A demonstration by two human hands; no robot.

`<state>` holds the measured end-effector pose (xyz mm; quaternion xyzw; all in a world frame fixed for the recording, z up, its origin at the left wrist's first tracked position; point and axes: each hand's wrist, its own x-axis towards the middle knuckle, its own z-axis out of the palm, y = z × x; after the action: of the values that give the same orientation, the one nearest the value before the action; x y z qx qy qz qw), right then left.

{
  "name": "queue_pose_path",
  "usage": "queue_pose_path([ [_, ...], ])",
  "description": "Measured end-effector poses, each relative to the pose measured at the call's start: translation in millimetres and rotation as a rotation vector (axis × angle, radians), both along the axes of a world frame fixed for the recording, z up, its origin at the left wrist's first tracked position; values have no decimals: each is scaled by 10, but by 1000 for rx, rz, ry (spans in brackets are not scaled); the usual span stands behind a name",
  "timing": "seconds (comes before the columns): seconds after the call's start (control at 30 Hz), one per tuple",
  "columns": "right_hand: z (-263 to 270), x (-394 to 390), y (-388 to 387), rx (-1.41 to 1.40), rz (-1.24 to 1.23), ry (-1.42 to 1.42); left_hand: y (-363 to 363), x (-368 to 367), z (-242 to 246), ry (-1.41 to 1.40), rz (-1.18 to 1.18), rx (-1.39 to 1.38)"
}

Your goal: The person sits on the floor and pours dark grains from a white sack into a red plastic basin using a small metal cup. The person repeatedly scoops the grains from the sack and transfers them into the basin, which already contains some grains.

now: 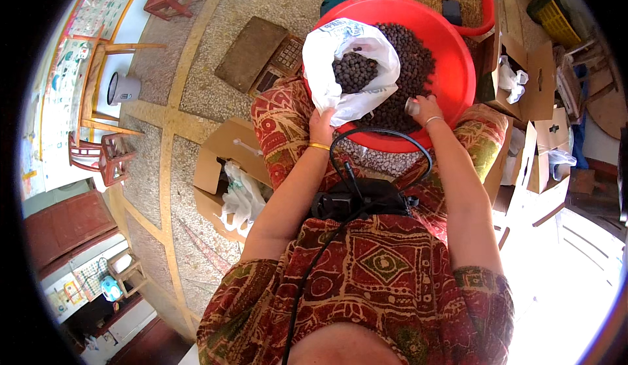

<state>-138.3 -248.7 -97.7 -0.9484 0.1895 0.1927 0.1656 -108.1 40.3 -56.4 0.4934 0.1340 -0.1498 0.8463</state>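
Observation:
A large red plastic basin (454,65) sits before me, with many small dark round fruits or seeds (407,53) heaped in it. Over its left part stands a white plastic bag (316,58), its mouth wide and more dark balls (354,72) inside. My left hand (322,128) grips the bag's near rim. In my right hand (428,111), just above the heap at the basin's near right side, is a small pale cup (412,106); its contents cannot be made out.
Beyond the basin lies a red-rimmed tray (485,2) of brown grain-like material, with a dark box (452,12). Cardboard boxes stand left (235,144) and right (537,80). A flat board (251,53) lies on the floor at left. A black cable (382,130) loops near my forearms.

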Motion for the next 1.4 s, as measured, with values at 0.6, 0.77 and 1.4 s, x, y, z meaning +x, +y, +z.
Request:
queue_pose_path([
  [0.6, -183, -48, 324, 96, 153, -46, -198, 21, 52, 113, 25, -6],
  [0.77, -165, -56, 363, 173, 43, -49, -164, 12, -22, 92, 25, 14],
  [1.4, -189, -254, 254, 629, -158, -323, 33, -12, -87, 1, -44, 28],
])
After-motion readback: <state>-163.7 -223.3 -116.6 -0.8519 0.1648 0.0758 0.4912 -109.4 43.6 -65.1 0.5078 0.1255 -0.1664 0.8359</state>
